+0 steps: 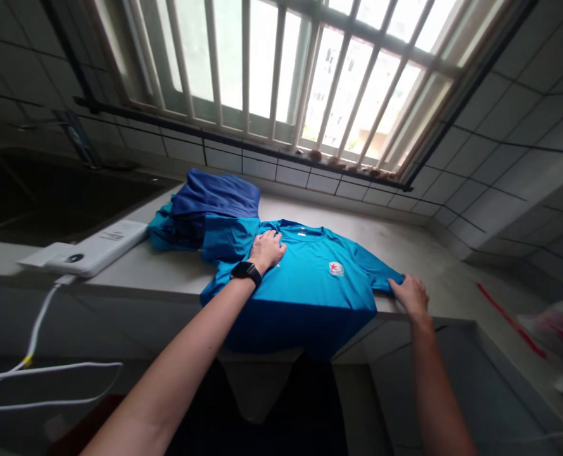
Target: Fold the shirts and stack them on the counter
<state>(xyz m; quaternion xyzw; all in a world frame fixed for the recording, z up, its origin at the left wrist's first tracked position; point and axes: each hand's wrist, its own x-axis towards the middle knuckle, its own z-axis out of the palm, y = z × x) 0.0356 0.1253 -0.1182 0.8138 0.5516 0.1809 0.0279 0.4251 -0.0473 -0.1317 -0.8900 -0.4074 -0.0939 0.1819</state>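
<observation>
A bright blue T-shirt (314,278) with a small red-and-white badge lies spread on the pale counter (423,253), its hem hanging over the front edge. My left hand (268,249), a black watch on its wrist, rests flat and open on the shirt's left shoulder near the collar. My right hand (409,293) is at the tip of the right sleeve, fingers curled onto the fabric at the counter edge. A pile of darker blue clothes (205,212) lies just behind and left of the shirt.
A white power bank (88,252) with a white cable (38,354) sits on the counter at left. A dark sink (48,196) is at far left. Behind is a barred window (281,82) and tiled walls. A red-and-white blurred object (554,329) shows at right.
</observation>
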